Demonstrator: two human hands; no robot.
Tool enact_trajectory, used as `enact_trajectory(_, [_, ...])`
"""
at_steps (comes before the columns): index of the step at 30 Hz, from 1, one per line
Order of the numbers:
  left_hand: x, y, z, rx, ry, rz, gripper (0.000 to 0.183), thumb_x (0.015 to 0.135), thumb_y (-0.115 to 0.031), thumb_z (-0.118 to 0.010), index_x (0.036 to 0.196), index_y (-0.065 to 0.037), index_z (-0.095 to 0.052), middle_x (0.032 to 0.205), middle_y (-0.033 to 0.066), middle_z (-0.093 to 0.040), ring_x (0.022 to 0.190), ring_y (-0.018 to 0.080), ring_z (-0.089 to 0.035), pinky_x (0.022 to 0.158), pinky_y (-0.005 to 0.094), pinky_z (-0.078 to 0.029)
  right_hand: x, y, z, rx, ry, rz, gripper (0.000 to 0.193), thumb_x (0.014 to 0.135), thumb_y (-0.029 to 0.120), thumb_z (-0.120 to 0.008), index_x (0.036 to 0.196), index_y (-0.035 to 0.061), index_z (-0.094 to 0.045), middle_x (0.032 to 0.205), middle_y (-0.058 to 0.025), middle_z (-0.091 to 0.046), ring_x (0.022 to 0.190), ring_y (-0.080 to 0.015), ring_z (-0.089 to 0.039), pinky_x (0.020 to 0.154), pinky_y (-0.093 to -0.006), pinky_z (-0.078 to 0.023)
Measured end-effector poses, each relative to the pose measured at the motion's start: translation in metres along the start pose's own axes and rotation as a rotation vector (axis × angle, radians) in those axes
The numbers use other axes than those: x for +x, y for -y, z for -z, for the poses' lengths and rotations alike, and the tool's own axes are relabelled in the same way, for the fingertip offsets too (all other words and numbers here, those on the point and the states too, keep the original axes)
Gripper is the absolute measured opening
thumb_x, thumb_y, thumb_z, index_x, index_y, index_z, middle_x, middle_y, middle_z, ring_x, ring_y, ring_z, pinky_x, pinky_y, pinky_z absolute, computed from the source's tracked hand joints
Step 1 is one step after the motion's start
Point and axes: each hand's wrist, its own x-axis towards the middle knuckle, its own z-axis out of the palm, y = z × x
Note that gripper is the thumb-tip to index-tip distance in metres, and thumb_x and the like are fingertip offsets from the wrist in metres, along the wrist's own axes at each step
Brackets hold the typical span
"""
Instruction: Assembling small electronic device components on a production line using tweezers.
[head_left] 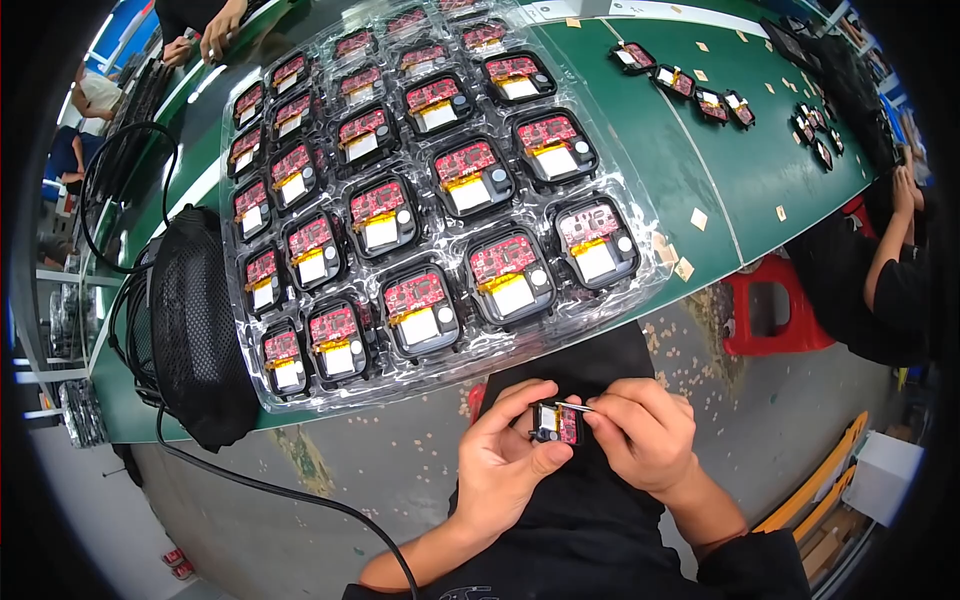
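Note:
Over my lap, below the table's front edge, my left hand (500,465) grips a small black-cased electronic device (569,426) by its sides, between thumb and fingers. A red circuit board, a white block and a bit of yellow tape show on its open face. My right hand (645,432) pinches thin metal tweezers (573,406), whose tip lies at the upper edge of the device. Whether the tip grips any part is too small to tell. Beyond my hands, a clear plastic tray (400,371) on the table holds rows of similar open devices (421,308).
The green table (740,190) carries several loose devices (674,82) and small paper scraps (699,218) at right. A black mesh bag (195,330) and black cable (290,492) are at left. A red stool (775,310) stands right, near a seated person (890,260). Another person's hand (222,30) is far left.

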Motion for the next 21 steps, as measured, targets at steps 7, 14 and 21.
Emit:
enact_trajectory(7, [-0.004,0.000,-0.001,0.010,-0.032,-0.016,0.060,0.084,0.000,-0.081,0.138,0.008,-0.055,0.142,0.0136,-0.048,0.126,0.0294,-0.060,0.104,0.0367,-0.052,0.003,0.001,0.004,-0.070,0.032,0.082,0.018,0.075,0.007,-0.083,0.089,0.0054,-0.072,0.084,-0.0050,-0.065,0.055,-0.0182,-0.062,0.046,-0.0301,-0.048])
enact_trajectory(14, [-0.004,-0.003,-0.005,0.067,0.017,-0.076,0.063,0.083,0.004,-0.080,0.140,0.007,-0.054,0.148,0.0148,-0.045,0.127,0.0295,-0.059,0.104,0.0371,-0.053,0.001,-0.001,0.005,-0.015,0.005,0.085,0.020,0.075,0.008,-0.084,0.091,0.0048,-0.072,0.085,-0.0055,-0.066,0.056,-0.0180,-0.063,0.046,-0.0300,-0.048])
enact_trajectory(21, [-0.007,-0.001,-0.003,0.042,0.024,-0.062,0.062,0.082,0.006,-0.080,0.138,0.006,-0.055,0.142,0.0152,-0.048,0.129,0.0308,-0.058,0.105,0.0384,-0.052,0.005,0.003,0.010,-0.048,0.058,0.075,0.019,0.076,0.009,-0.084,0.089,0.0047,-0.072,0.086,-0.0059,-0.067,0.058,-0.0183,-0.063,0.048,-0.0294,-0.049])
